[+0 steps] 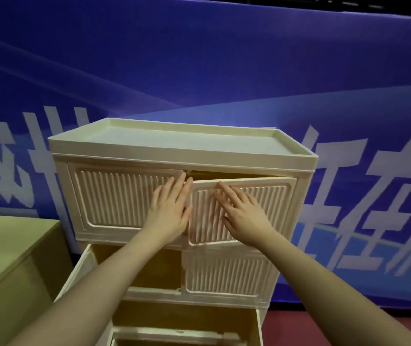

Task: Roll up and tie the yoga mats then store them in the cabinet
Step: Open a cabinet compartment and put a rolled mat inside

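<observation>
The cream plastic cabinet (182, 151) stood against a blue banner (199, 58) bearing large white characters, its tray-like top rimmed all round. No yoga mat was visible; whether one lay inside could not be told. In the top tier, the left door (114, 196) was closed, while the right door (257, 208) stood slightly ajar, tilted out of line, with a dark yellow gap above it. The left hand (168, 211) lay flat, fingers straight, across the inner edge of the left door, fingertips at the seam between the doors. The right hand (239, 213) rested on the ribbed face of the right door with fingers extended, gripping nothing. In the middle tier, the left compartment (149, 268) was open and showed a yellow interior, and its right door (227, 273) was closed. The lowest tier (187, 320) also stood open. A pale green box-like unit (7, 258) stood just left of the cabinet, and a red floor (324, 320) showed to the right.
</observation>
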The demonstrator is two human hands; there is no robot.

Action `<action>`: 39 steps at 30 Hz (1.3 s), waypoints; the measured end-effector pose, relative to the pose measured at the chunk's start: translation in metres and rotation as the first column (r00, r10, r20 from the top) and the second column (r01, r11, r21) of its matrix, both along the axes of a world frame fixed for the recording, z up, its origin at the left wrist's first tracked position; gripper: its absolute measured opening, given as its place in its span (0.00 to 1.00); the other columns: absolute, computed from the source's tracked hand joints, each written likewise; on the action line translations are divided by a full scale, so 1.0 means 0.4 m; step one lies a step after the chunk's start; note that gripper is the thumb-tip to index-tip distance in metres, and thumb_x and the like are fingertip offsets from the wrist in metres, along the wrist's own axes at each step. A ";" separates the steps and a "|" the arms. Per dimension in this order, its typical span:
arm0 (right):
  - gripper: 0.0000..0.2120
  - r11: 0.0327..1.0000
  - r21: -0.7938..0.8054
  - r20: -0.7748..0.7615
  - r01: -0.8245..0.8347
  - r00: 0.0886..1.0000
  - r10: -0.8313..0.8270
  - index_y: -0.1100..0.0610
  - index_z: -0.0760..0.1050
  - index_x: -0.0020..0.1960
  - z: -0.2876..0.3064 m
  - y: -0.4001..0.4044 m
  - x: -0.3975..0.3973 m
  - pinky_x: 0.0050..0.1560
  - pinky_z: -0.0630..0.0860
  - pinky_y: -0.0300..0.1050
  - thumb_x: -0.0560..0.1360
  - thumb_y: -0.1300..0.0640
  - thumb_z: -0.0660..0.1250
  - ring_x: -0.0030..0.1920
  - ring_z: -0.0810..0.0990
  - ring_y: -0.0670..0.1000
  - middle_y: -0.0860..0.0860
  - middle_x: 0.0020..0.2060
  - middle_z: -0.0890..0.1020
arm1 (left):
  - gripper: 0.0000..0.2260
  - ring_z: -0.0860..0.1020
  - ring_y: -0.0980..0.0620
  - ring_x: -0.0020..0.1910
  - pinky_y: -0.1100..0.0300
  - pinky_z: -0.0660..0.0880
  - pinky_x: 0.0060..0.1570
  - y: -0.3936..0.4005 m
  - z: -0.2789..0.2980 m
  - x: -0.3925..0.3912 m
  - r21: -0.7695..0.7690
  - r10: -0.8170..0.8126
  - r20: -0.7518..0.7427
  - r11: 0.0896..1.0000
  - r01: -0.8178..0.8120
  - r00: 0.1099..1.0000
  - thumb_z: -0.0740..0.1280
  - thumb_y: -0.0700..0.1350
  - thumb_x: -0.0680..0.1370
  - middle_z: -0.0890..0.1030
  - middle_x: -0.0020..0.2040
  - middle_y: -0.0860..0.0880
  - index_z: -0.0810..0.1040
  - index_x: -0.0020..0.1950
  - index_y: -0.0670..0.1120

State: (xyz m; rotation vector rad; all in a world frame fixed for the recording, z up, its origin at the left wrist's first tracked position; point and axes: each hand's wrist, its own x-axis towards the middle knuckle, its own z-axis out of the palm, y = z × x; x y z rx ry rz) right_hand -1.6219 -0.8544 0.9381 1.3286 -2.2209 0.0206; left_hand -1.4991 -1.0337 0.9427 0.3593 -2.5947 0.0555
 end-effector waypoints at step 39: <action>0.27 0.851 0.101 0.373 -0.514 0.813 0.447 0.55 0.58 0.76 -0.210 0.178 0.631 0.62 0.65 0.48 0.79 0.48 0.57 0.67 0.69 0.55 0.53 0.71 0.67 | 0.27 0.78 0.43 0.58 0.53 0.62 0.58 0.461 -0.212 0.864 0.190 0.578 0.220 0.764 -0.616 0.785 0.54 0.55 0.72 0.77 0.63 0.41 0.76 0.64 0.42</action>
